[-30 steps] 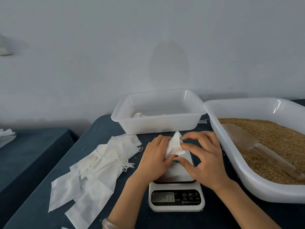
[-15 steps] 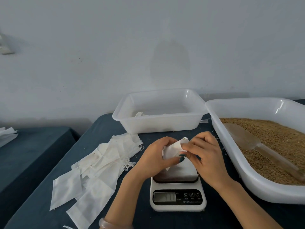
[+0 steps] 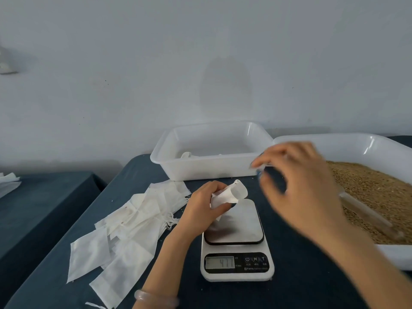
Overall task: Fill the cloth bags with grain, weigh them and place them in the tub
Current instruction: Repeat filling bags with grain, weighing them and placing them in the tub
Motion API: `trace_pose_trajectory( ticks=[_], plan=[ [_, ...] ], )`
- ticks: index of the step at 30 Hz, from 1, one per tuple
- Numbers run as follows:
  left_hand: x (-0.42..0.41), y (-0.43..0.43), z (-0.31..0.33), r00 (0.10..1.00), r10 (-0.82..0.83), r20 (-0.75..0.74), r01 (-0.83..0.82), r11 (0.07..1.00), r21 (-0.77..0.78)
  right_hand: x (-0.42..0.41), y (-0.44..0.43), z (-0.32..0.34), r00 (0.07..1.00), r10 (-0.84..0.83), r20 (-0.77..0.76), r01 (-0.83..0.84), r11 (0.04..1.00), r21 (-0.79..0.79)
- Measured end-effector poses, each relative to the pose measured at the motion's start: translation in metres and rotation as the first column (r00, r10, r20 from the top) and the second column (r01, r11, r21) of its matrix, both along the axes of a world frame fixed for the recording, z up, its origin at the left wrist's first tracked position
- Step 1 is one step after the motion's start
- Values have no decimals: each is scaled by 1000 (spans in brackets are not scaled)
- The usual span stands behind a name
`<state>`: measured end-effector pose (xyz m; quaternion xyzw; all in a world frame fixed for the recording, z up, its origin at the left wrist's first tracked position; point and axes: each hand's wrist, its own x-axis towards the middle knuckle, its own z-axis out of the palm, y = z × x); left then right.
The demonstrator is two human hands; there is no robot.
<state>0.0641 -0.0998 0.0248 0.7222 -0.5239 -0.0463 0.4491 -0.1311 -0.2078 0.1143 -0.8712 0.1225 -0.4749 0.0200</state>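
Cloth bag (image 3: 231, 194), mouth tilted up, is gripped in my left hand (image 3: 205, 205) just above the kitchen scale's (image 3: 236, 253) back-left corner, while my blurred right hand (image 3: 298, 181) hangs empty, fingers loosely spread, beside the grain tray (image 3: 356, 143).

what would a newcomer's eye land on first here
The blurred right hand hangs in mid-air between the scale and the big tub of grain on the right. Left of it, the left hand grips an open-mouthed cloth bag just over the scale's plate, and a heap of empty bags fans out to that hand's left.
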Motion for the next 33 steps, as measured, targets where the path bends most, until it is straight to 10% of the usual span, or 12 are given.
trace_pose_trajectory(
  ticks=[3, 7, 9, 15, 21, 27, 33],
  plan=[
    [1, 0, -2, 1000, 17, -11, -17, 1000, 8, -29, -69, 30, 897, -247, -367, 324, 931, 165],
    [3, -1, -5, 999, 42, -5, -41, 999, 20, -48, -133, 16, 209, -237, -949, 661, 750, -42],
    [4, -2, -6, 999, 50, -1, -49, 999, 23, -50, -139, -3, 67, -187, -980, 662, 744, -97],
    [4, -2, -8, 998, 60, 9, -60, 998, 23, -46, -135, -12, 150, -125, -981, 707, 707, 18],
    [4, -2, -7, 997, 67, 25, -68, 997, 41, -40, -146, -11, 539, -63, -840, 695, 597, 401],
    [4, -2, -7, 997, 71, 23, -72, 996, 48, -43, -153, -20, 460, -342, -819, 803, 554, 219],
    [3, -2, -7, 998, 59, 22, -61, 996, 64, -31, -140, -36, 444, -194, -874, 664, 727, 176]
  ],
)
